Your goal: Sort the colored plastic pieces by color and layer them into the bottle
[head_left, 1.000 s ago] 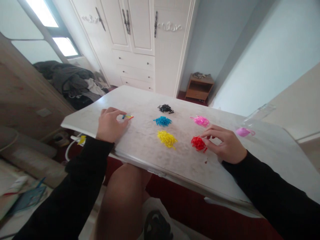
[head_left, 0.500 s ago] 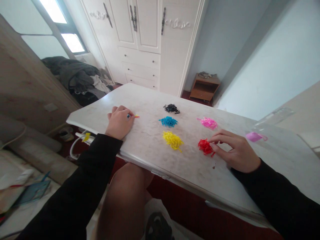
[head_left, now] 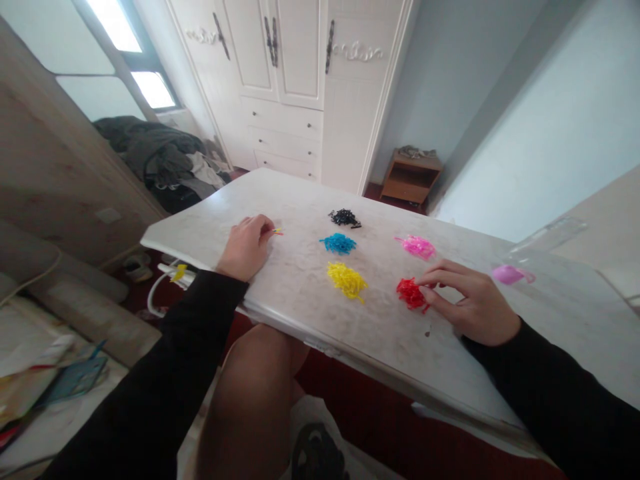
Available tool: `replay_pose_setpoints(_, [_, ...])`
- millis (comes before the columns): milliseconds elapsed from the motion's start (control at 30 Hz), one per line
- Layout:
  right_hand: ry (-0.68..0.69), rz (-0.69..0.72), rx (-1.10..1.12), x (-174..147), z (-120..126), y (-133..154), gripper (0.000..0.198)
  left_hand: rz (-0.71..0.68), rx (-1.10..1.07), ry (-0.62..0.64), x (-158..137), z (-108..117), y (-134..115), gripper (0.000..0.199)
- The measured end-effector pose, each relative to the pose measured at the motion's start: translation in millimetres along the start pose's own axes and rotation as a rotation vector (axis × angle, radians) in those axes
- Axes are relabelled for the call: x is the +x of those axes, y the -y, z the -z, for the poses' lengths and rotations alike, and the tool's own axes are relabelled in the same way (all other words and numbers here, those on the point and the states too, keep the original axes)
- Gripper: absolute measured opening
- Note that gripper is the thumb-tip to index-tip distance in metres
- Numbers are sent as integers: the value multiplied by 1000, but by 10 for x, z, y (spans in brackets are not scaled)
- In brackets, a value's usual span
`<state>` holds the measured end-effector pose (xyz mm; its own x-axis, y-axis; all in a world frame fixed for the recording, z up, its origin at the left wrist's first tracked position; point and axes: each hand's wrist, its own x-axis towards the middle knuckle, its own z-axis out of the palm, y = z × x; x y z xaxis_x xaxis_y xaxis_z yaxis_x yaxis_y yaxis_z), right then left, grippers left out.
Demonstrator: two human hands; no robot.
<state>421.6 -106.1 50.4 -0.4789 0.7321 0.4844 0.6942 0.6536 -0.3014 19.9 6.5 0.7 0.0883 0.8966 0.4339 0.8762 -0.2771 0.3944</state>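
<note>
On the left of the white table (head_left: 295,293), my left hand (head_left: 247,248) is closed in a pinch. Thin yellow and red plastic strips (head_left: 278,231) stick out from its fingertips. My right hand (head_left: 470,300) has thumb and forefinger pinched at the right edge of a pile of red plastic strips (head_left: 411,293); the fingertips cover part of the red pieces. Between the hands lie piles of yellow strips (head_left: 346,281), blue strips (head_left: 338,243) and black pieces (head_left: 344,217). A pink pile (head_left: 418,246) sits behind the red one.
Right of my right hand are a purple object (head_left: 512,274) and a clear plastic container (head_left: 547,238). Beyond the table stand a white wardrobe (head_left: 287,130) and a small wooden cabinet (head_left: 411,177). Clothes (head_left: 160,157) are heaped at the left. My knee is under the near edge.
My left hand has turned and shifted slightly right, its fingers now drawn up around the small strips. My right hand stays at the red pile. The view has tilted slightly.
</note>
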Motion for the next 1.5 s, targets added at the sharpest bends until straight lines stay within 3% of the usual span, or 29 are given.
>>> replay_pose_setpoints(167, [-18, 2, -1, -5, -12, 13, 11, -15, -96, -38, -39, -12, -36, 18])
replay_pose_setpoints(333, [-37, 10, -3, -8, -19, 19, 10, -69, -298, -95, -238, 42, -400, 15])
replay_pose_setpoints(500, [-33, 68, 73, -4, -23, 54, 10, -216, -612, 55, -468, 80, -968, 17])
replay_pose_setpoints(633, [19, 55, 182, -12, -30, 103, 8, -252, -814, 153, -578, 32, -1331, 15])
replay_pose_setpoints(733, [50, 31, 237, -28, -42, 130, 7, -261, -880, 224, -639, -31, -1531, 13])
replay_pose_setpoints(867, [-13, 16, 277, -48, -66, 154, 14, -194, -1036, 335, -702, -121, -1731, 8])
replay_pose_setpoints(1033, [-95, 34, 347, -64, -80, 185, 15, -164, -1118, 390, -750, -200, -1885, 5])
replay_pose_setpoints(1133, [-152, 41, 361, -74, -58, 185, 12, -108, -1178, 358, -773, -240, -1928, 3])
replay_pose_setpoints(1267, [-284, -111, 250, -47, -4, 126, 9, -38, -1245, 248, -803, -308, -1923, 4])
replay_pose_setpoints(1367, [-244, -185, 148, 1, 10, 47, 8, 21, -1246, 195, -825, -345, -1892, 6])
replay_pose_setpoints(1500, [-176, -173, 77, 25, -33, -56, 8, 76, -1249, 201, -851, -356, -1861, 9])
